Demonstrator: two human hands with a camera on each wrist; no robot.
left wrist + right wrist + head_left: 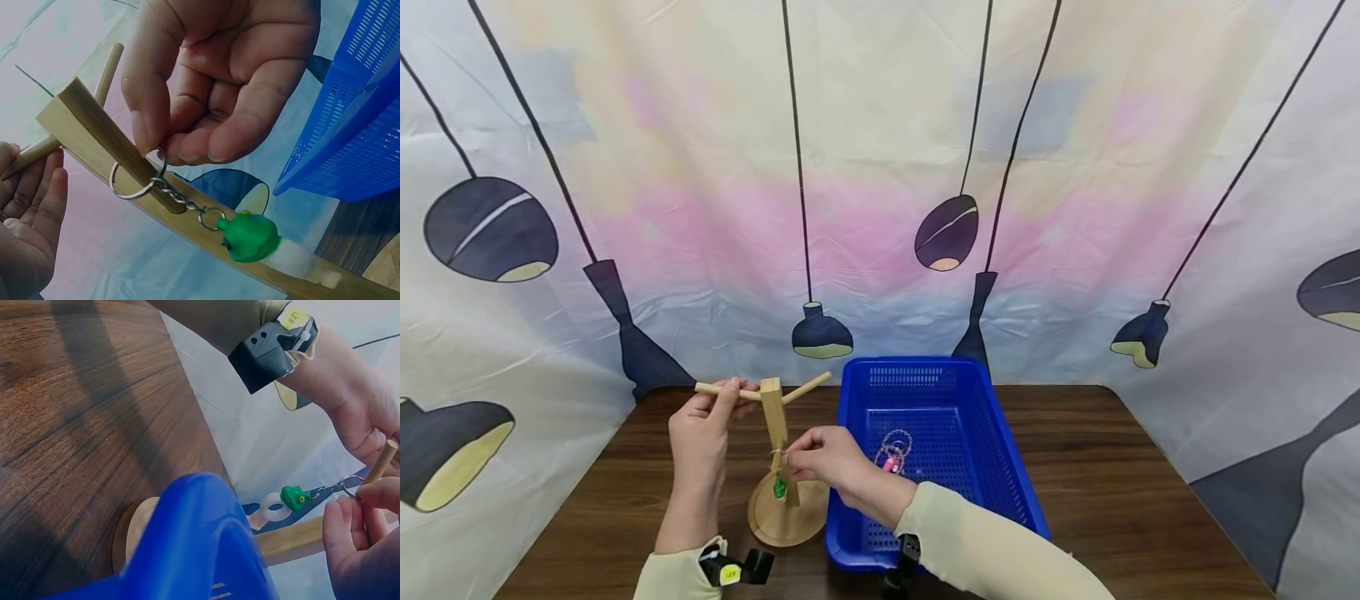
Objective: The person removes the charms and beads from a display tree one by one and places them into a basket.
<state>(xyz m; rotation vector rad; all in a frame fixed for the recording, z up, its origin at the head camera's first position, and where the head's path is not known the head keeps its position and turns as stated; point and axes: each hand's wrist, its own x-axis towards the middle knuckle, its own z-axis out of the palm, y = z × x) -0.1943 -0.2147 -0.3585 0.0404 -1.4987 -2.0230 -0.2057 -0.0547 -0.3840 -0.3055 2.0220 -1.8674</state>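
Observation:
A wooden stand [773, 412] with a round base and several pegs stands on the table, left of the basket. My left hand [698, 433] grips its left peg [706, 388] between thumb and fingers. With thumb and forefinger, my right hand [826, 457] pinches the metal ring of a keychain. In the left wrist view that ring [113, 182] is around a lower peg [119, 144] pointing toward the camera. From its short chain hangs a green frog-head charm [250, 237] with a white part below, in front of the post.
A blue plastic basket [832, 533] stands just right of the stand, beneath my right forearm. Inside it lies a pink keychain [891, 464] with a beaded loop. Behind the brown wooden table [1120, 500] hangs a cloth printed with lamps.

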